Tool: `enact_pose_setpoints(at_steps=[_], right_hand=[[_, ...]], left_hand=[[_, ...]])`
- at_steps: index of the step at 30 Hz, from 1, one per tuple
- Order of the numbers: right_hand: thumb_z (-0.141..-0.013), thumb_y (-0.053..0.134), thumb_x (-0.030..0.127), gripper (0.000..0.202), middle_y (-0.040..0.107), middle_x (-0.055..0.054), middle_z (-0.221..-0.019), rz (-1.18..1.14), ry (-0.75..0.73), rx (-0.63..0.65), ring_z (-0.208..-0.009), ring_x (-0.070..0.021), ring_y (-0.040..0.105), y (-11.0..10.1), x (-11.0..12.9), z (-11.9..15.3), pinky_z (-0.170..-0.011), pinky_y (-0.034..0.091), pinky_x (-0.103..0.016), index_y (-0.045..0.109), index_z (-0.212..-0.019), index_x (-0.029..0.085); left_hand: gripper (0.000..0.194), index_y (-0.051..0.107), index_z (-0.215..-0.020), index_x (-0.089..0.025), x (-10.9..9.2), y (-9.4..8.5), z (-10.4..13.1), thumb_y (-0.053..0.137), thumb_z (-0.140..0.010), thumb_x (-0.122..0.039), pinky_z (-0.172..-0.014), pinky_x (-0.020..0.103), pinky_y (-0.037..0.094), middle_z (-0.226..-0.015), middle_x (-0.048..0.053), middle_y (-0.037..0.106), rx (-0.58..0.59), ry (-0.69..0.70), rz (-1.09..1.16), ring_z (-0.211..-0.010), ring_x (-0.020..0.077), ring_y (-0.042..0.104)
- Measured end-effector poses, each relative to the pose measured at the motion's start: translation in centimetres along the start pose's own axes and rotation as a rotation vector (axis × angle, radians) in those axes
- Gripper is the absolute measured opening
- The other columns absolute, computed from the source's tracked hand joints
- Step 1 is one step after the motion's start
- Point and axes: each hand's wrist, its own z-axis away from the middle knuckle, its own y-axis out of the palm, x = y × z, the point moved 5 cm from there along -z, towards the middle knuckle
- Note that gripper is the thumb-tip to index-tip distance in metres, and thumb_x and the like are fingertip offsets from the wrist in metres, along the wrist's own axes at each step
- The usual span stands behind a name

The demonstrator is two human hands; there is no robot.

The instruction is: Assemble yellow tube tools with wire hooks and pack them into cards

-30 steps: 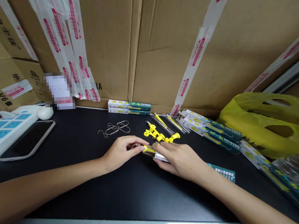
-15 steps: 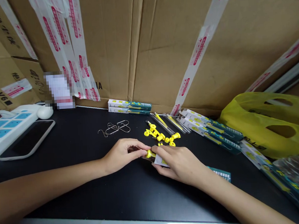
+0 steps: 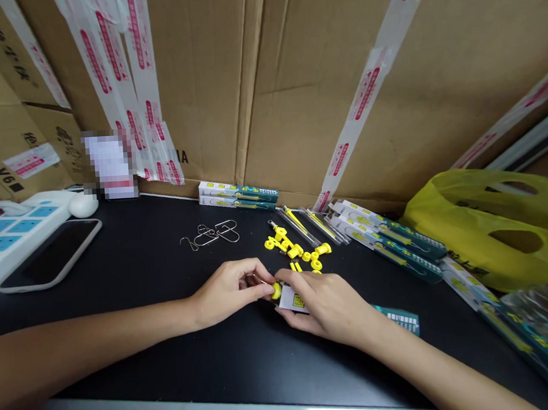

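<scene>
My right hand (image 3: pixel 326 301) is wrapped round a slim white and green box (image 3: pixel 399 319), whose open end faces left. At that end a yellow cap of a spring scale (image 3: pixel 276 290) sticks out; the rest of the scale is hidden in the box. My left hand (image 3: pixel 235 289) pinches the scale's metal hook end between thumb and fingers, close to the cap. Just beyond my hands lie several yellow plastic parts (image 3: pixel 295 251) with small springs among them. Bent metal hooks (image 3: pixel 211 233) lie farther left on the black table (image 3: pixel 195 364).
Clear tubes with yellow rods (image 3: pixel 298 225) lie at the back. Printed boxes (image 3: pixel 239 196) are stacked against the cardboard, with more boxes (image 3: pixel 387 238) at right beside a yellow plastic bag (image 3: pixel 480 235). A phone (image 3: pixel 49 256) and a power strip (image 3: pixel 29 226) occupy the left.
The spring scale sits deeper in the box, its yellow cap now close against the opening. My right hand and the box have shifted slightly left and down.
</scene>
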Motion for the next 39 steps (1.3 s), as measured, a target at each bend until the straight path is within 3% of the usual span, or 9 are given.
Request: enact_pose_setpoints(at_steps=[10,22,39], right_hand=[[-0.087,0.051,0.03,0.028,0.067,-0.006,-0.087,-0.011,0.003,0.042,-0.075,-0.0201,0.067,0.15,0.35,0.04,-0.06,0.046,-0.028,0.044,-0.109,0.016],[-0.088,0.049,0.031,0.028,0.067,-0.007,-0.09,-0.006,0.01,0.095,-0.079,-0.0206,0.067,0.44,0.15,-0.02,-0.063,0.047,-0.028,0.045,-0.11,0.015],[-0.088,0.048,0.033,0.023,0.065,-0.005,-0.082,0.014,-0.031,0.038,-0.071,-0.0189,0.064,0.42,0.81,0.17,-0.057,0.042,-0.027,0.045,-0.104,0.016]], left_hand=[[0.017,0.063,-0.08,-0.014,0.1,0.19,-0.12,0.066,-0.077,-0.03,-0.06,0.021,0.044,-0.073,-0.001,0.064,0.035,0.014,-0.085,-0.066,0.0102,0.058],[0.015,0.063,-0.084,-0.015,0.56,0.31,-0.1,0.063,-0.079,-0.029,-0.065,0.021,0.046,-0.078,0.0,0.064,0.019,0.018,-0.083,-0.071,0.0108,0.058],[0.012,0.062,-0.079,-0.016,0.16,0.93,0.44,0.064,-0.078,-0.027,-0.064,0.021,0.046,-0.074,-0.002,0.062,0.031,0.013,-0.087,-0.069,0.0106,0.057]])
